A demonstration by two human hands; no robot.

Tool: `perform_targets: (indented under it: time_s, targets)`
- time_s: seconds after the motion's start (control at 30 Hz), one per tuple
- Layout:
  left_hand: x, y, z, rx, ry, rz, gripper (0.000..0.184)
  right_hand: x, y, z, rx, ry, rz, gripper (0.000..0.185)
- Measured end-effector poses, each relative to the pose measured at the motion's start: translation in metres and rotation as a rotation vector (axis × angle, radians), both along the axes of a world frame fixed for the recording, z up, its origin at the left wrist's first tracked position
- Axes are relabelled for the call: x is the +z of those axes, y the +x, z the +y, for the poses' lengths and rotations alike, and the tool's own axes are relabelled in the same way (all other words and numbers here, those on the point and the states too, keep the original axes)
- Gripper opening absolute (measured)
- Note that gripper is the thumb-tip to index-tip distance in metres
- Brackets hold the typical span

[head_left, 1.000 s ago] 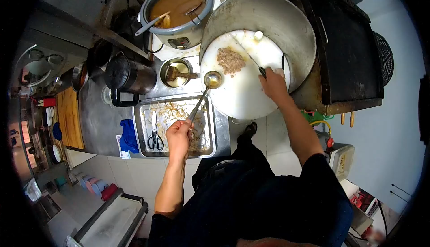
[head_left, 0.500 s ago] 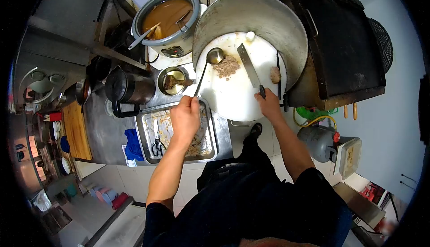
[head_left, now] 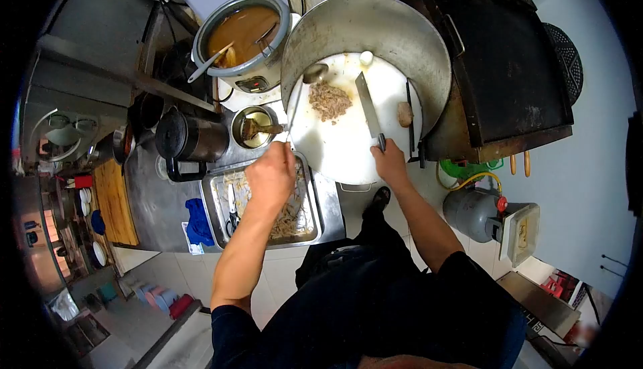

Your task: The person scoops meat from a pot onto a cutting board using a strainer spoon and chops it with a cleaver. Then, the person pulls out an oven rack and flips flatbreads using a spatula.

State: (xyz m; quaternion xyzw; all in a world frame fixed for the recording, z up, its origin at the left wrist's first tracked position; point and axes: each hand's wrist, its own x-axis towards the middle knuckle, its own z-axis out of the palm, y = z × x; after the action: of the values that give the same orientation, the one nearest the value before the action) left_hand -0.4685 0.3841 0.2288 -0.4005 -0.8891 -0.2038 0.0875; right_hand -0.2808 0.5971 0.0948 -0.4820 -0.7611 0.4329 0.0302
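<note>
My left hand [head_left: 271, 171] is closed round the handle of a ladle [head_left: 315, 73], whose bowl is tipped at the left side of a round white cutting board [head_left: 335, 151]. Just below the bowl lies a heap of chopped meat [head_left: 329, 102]. In my right hand [head_left: 390, 160] is a cleaver [head_left: 368, 108], its blade resting on or just over the board, pointing away from me. A lump of meat [head_left: 404, 114] sits at the right beside a long dark tool [head_left: 411, 118]. Near the far edge stands a small white object [head_left: 366, 58].
A tall metal wall [head_left: 375, 21] curves round the board's far side. On the left are a pot of brown broth [head_left: 228, 34], a small pot with a brush [head_left: 254, 128], a dark jug [head_left: 191, 134] and a metal tray [head_left: 262, 235] with scraps and scissors. A gas cylinder [head_left: 469, 213] stands right.
The ladle has moved left and its bowl has turned from facing up to tipped over. My left hand has shifted slightly left and nearer. The cleaver stays in my right hand.
</note>
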Motion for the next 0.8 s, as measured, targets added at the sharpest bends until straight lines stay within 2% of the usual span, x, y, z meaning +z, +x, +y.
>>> perform_targets:
  time_s: [0.03, 0.1, 0.2, 0.33, 0.4, 0.5, 0.53, 0.57, 0.63, 0.67, 0.7, 0.77, 0.8]
  targets:
    - [0.010, -0.003, -0.001, -0.003, 0.000, -0.001, 0.021, -0.004, -0.005, -0.006, -0.002, 0.030, 0.005, 0.038]
    - [0.034, -0.015, -0.003, 0.128, 0.169, -0.107, 0.022, -0.008, -0.015, -0.014, 0.004, 0.012, 0.057, 0.036]
    - [0.065, -0.043, -0.002, 0.182, 0.349, -0.164, 0.025, -0.004, -0.022, -0.021, 0.093, 0.046, 0.024, 0.034]
    - [0.076, -0.091, -0.001, 0.266, 0.330, -0.182, 0.024, 0.006, -0.025, -0.019, 0.081, 0.137, -0.107, 0.034]
    - [0.074, -0.114, -0.001, 0.340, 0.242, -0.155, 0.031, 0.019, -0.025, -0.015, 0.033, 0.130, -0.145, 0.033]
    - [0.057, -0.148, 0.000, 0.355, 0.192, -0.144, 0.031, 0.005, -0.030, -0.015, 0.046, 0.145, -0.153, 0.032]
    - [0.049, -0.157, 0.002, 0.403, 0.249, -0.221, 0.033, -0.007, -0.027, -0.015, 0.132, 0.217, -0.128, 0.032]
    - [0.027, -0.178, -0.003, 0.363, 0.361, -0.304, 0.035, 0.016, -0.027, -0.017, 0.166, 0.177, -0.164, 0.031]
    - [0.037, -0.184, 0.002, 0.483, 0.497, -0.859, 0.035, 0.022, -0.014, -0.022, 0.132, 0.147, -0.095, 0.033]
    - [0.045, -0.176, 0.007, 0.569, 0.579, -0.997, 0.034, 0.021, -0.005, -0.024, 0.112, 0.149, -0.101, 0.033]
    - [0.044, -0.178, 0.005, 0.525, 0.654, -1.159, 0.036, 0.019, 0.003, -0.025, 0.074, 0.144, -0.085, 0.032]
    - [0.040, -0.176, 0.002, 0.557, 0.726, -1.259, 0.039, 0.022, 0.023, -0.030, 0.018, 0.135, -0.071, 0.032]
    - [0.034, -0.175, -0.005, 0.475, 0.710, -1.329, 0.041, 0.029, 0.035, -0.031, -0.012, 0.105, -0.045, 0.032]
